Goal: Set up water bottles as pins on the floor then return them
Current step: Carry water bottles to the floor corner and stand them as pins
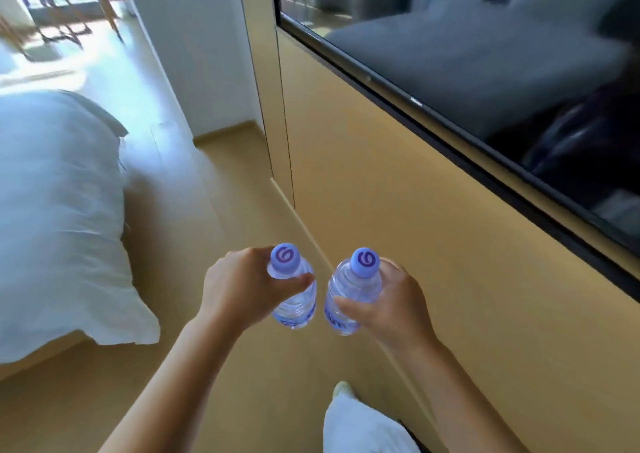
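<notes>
Far left: bed (59,210) with white bedding, a corner of it hanging down toward the floor (207,210). Chairs (69,9) in the bright area top left, blurred.

Left hand (235,290) grips the left bottle (294,300) around its upper body, fingers wrapped behind, thumb across the front just under the cap. Bottle is clear, lilac cap with a purple swirl, roughly upright, held in the air above the floor.

Right hand (394,300) grips the right bottle (349,300) the same way, thumb across the front of the body, fingers round the far side. Same cap, same rough upright tilt. The two bottles sit side by side, close but not touching.

Below, near the bottom edge: one leg in light trousers (360,428), shoe tip (343,388) on the floor.

Right: tan wall panel (398,193) carrying a dark TV screen (485,54), which reflects the bed.
</notes>
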Available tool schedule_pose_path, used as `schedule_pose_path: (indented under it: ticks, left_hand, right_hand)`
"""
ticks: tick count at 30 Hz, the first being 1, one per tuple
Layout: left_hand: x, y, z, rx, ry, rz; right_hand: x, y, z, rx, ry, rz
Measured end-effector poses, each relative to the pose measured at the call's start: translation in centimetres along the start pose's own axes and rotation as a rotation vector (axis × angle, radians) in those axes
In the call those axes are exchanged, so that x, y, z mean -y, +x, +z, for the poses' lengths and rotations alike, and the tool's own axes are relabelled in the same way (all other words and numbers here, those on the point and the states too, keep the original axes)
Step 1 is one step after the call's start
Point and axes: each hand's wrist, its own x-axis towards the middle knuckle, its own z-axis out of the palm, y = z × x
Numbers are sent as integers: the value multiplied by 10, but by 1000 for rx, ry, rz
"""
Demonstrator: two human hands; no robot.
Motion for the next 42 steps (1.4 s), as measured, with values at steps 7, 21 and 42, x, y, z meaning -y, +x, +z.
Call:
schedule_pose_path:
  ticks: [7,21,42]
  left_hand:
    - [22,86,-20,-120,-12,-126]
    - [152,233,-88,-191,-102,-292]
    - [337,514,-201,-151,-87,-292]
  right_hand:
    - [27,122,33,193,-23,-134]
    - [132,289,186,355,-45,-293]
    - [284,535,388,329,-42,-343]
